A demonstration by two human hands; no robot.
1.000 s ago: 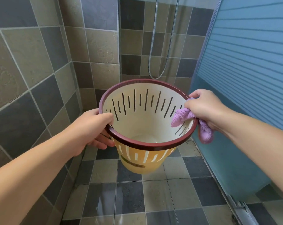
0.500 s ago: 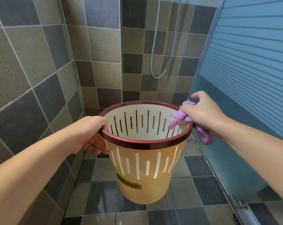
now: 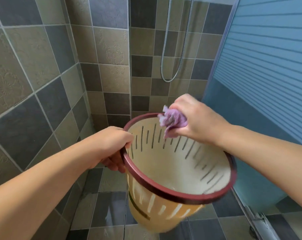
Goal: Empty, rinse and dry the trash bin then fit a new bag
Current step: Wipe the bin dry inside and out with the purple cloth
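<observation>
We see the trash bin (image 3: 179,172) held up in the air above the tiled floor (image 3: 110,213) of a shower corner, tipped so that its mouth faces toward us and slightly right. It is a pale yellow plastic bin with a dark red rim (image 3: 164,189) and rows of narrow vertical slots through its wall. Looking into it, we find no bag and no rubbish: the cream inner wall is bare, and near the bottom there is a faint sheen that may be water, though the picture is too soft there for us to be sure.

The left hand (image 3: 112,146) grips the rim on the bin's left side, thumb over the top edge and inside, the other fingers curled beneath the rim on the outside. This hand alone carries the bin.

The right hand (image 3: 195,122) is clenched around a bunched purple cloth (image 3: 172,121), which sticks out of the fist to the left and hangs down a little. The cloth lies at the far edge of the bin, over the rim and against the upper part of the inner wall; whether it presses on the plastic or only hovers just beside it we cannot tell. The right hand does not hold the bin itself.

Behind, a metal shower hose (image 3: 171,73) loops down the tiled wall (image 3: 43,66), and a blue ribbed door panel (image 3: 268,58) stands to the right.
</observation>
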